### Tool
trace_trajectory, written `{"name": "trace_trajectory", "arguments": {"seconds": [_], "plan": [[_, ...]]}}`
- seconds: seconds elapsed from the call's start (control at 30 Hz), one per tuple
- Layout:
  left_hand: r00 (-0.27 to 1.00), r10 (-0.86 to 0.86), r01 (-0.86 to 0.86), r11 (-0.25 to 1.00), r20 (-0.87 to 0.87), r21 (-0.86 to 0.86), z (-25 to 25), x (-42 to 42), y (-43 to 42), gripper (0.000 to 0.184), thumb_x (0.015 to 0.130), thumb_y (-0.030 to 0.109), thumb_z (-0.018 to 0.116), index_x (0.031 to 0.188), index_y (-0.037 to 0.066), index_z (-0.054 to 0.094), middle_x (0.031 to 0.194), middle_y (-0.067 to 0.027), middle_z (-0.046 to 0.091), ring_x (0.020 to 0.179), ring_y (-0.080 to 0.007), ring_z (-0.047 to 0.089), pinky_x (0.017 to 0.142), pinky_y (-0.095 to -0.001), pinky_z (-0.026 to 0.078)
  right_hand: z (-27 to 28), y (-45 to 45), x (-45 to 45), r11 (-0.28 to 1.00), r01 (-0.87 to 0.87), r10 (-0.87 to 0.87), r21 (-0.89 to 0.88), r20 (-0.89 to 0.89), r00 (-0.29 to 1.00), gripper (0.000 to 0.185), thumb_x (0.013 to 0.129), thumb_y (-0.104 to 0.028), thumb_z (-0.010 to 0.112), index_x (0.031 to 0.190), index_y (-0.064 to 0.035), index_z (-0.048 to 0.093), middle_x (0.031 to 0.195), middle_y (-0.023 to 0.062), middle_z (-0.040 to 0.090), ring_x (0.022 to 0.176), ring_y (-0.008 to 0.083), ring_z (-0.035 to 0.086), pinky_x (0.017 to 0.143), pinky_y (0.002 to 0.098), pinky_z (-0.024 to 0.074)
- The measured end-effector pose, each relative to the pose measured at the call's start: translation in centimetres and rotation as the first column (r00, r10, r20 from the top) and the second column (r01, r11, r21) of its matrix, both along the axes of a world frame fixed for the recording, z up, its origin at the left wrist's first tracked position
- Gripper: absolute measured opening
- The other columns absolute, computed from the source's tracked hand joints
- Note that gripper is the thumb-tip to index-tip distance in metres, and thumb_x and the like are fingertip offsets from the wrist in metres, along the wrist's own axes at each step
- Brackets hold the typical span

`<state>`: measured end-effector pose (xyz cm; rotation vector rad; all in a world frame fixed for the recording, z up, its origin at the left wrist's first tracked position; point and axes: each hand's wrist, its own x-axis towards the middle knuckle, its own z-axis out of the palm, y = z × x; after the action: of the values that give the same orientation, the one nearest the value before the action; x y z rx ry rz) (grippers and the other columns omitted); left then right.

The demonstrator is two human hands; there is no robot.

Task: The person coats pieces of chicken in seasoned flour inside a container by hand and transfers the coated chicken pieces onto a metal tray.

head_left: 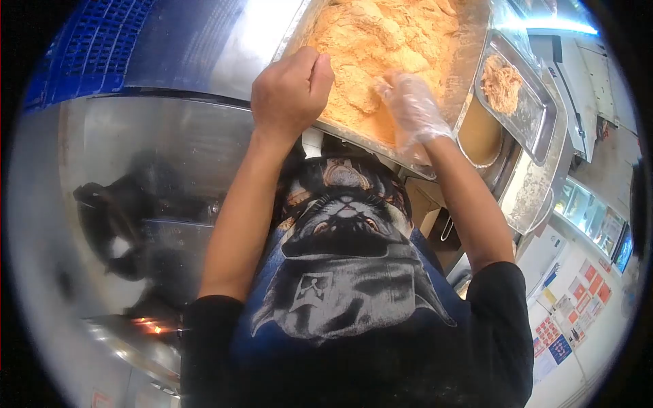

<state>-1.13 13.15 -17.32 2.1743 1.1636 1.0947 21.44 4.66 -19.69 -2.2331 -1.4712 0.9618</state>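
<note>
A large metal tray (373, 144) is filled with orange-tinted breading flour (364, 122), and lumpy coated pieces (374, 30) lie in it. My left hand (291, 88) is bare and closed in a fist over the tray's near left corner. Nothing shows in its fingers, though their undersides are hidden. A clear plastic glove covers my right hand (413, 109), which reaches into the flour from the right. Its fingers bend down at the coating and are partly hidden and blurred, so I cannot tell whether they grip a piece.
Right of the flour stand a round container of tan liquid (479, 136) and a small metal tray (537, 115) holding a clump of pale, raw-looking meat (501, 84). A blue plastic crate (95, 47) is at the upper left. Dark pans (122, 224) and a glowing orange spot (153, 326) are lower left.
</note>
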Motion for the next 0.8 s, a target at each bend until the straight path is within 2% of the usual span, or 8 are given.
{"name": "trace_trajectory", "arguments": {"seconds": [0.13,0.23,0.37,0.4,0.43,0.47,0.53,0.8], "plan": [[1.0,0.006,-0.006,1.0,0.006,0.005,0.1,0.0,0.0,0.028,0.098,0.021,0.068,0.074,0.008,0.059,0.064,-0.0143,0.061,0.059,-0.038,0.063,0.055,-0.0486,0.05,-1.7,0.7,-2.4,0.988,-0.153,0.152,-0.022,0.335,0.93,0.044,0.098,-0.04,0.071,0.109,0.0023,0.075,0.102,0.0276,0.074,0.097,0.0431,0.072,0.086,0.0486,0.0566],[1.0,0.007,-0.007,1.0,-0.008,0.021,-0.2,0.0,0.0,0.029,0.098,0.021,0.067,0.074,0.008,0.059,0.063,-0.0141,0.061,0.058,-0.0381,0.062,0.055,-0.0482,0.05,1.8,2.7,-3.8,0.927,-0.208,0.281,-0.312,0.211,0.936,0.045,0.097,-0.04,0.072,0.106,0.0032,0.076,0.102,0.028,0.074,0.096,0.0444,0.072,0.085,0.0486,0.0571],[1.0,-0.002,0.002,1.0,-0.01,0.0,-0.1,0.0,0.0,0.025,0.1,0.021,0.066,0.079,0.008,0.062,0.065,-0.0149,0.062,0.06,-0.0377,0.063,0.056,-0.0475,0.05,2.0,2.4,-4.1,0.969,-0.196,0.21,-0.152,0.083,0.974,0.033,0.099,-0.028,0.07,0.113,0.0023,0.071,0.103,0.0195,0.074,0.096,0.0332,0.07,0.09,0.0442,0.055],[1.0,-0.009,0.009,1.0,-0.024,-0.009,-0.2,-0.2,-0.1,0.022,0.102,0.021,0.066,0.085,0.007,0.065,0.068,-0.0156,0.063,0.062,-0.0373,0.064,0.058,-0.0467,0.049,4.2,2.5,-4.5,0.96,0.219,-0.277,-0.176,-0.465,0.841,0.031,0.099,-0.024,0.07,0.118,0.0015,0.069,0.106,0.0155,0.074,0.097,0.0285,0.07,0.089,0.0413,0.0551],[1.0,0.0,-0.001,1.0,-0.028,-0.011,-0.3,-0.3,-0.1,0.022,0.102,0.021,0.066,0.085,0.007,0.065,0.068,-0.0156,0.063,0.062,-0.0373,0.064,0.058,-0.0467,0.049,5.6,2.7,-4.9,0.761,0.499,-0.581,-0.416,-0.779,0.237,0.031,0.099,-0.019,0.071,0.123,0.0007,0.068,0.109,0.0115,0.073,0.098,0.0238,0.069,0.089,0.0385,0.0553],[1.0,0.002,-0.002,1.0,-0.015,-0.002,-0.4,-0.2,0.0,0.022,0.102,0.021,0.066,0.085,0.007,0.065,0.068,-0.0154,0.063,0.062,-0.0371,0.064,0.058,-0.0466,0.049,5.0,3.0,-4.1,0.764,0.493,-0.58,-0.417,-0.778,0.24,0.031,0.099,-0.019,0.071,0.123,0.0007,0.068,0.109,0.0115,0.073,0.098,0.0238,0.069,0.089,0.0385,0.0553],[1.0,-0.008,0.008,1.0,0.007,0.004,-0.4,0.1,-0.1,0.022,0.101,0.02,0.067,0.084,0.007,0.065,0.068,-0.0153,0.063,0.062,-0.0368,0.064,0.057,-0.0466,0.049,2.8,3.6,-1.0,0.956,0.224,-0.291,-0.187,-0.673,0.68,0.044,0.098,-0.011,0.072,0.137,0.0063,0.06,0.13,0.0141,0.07,0.114,0.0215,0.064,0.1,0.0365,0.0505],[1.0,0.002,-0.002,1.0,-0.008,0.016,-0.3,0.0,0.0,0.021,0.101,0.019,0.067,0.083,0.007,0.065,0.068,-0.015,0.064,0.062,-0.0361,0.065,0.057,-0.0457,0.05,-2.9,5.5,-4.9,0.715,0.671,-0.614,-0.196,-0.634,0.469,0.033,0.104,-0.016,0.071,0.126,0.0053,0.061,0.11,0.0134,0.071,0.082,0.0237,0.065,0.069,0.0398,0.0557]]}}
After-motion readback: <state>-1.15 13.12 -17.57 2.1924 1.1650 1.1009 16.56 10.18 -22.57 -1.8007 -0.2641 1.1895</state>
